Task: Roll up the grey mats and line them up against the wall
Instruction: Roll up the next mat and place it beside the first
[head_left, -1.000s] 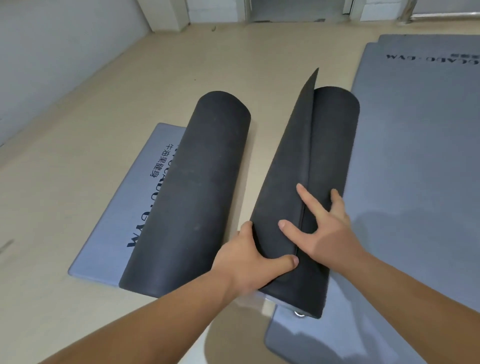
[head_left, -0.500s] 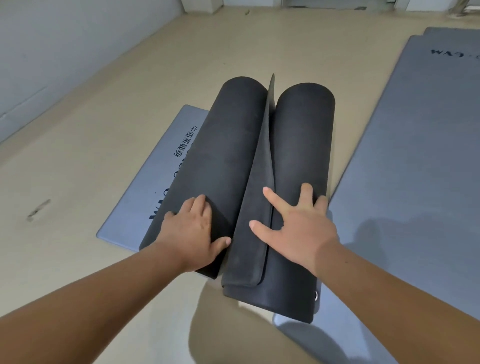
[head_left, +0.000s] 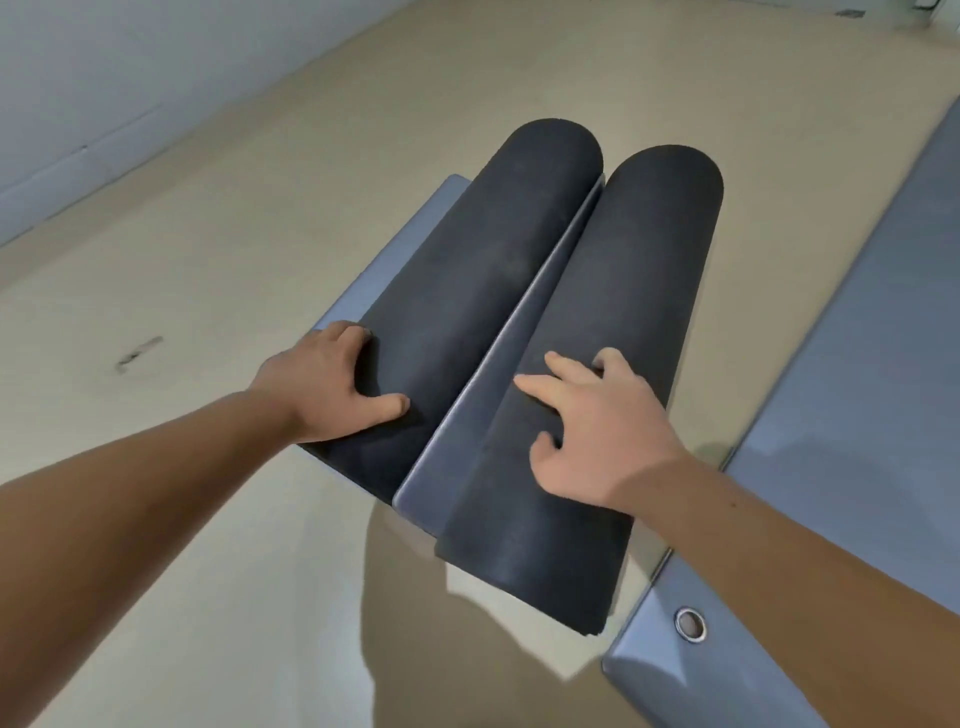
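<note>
Head view: left roll (head_left: 483, 270), right roll (head_left: 618, 322) parallel, long axes away, up-right; left hand (head_left: 327, 384), right hand (head_left: 597, 436) splayed atop

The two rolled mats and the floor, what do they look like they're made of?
Left roll and right roll: probably foam rubber; dark, matte, finely grained outside, curving smoothly without creases. The loose flap shows a smoother blue-grey face. Floor: beige, faintly glossy, seamless here, perhaps vinyl sheet; the look leaves it open.
</note>
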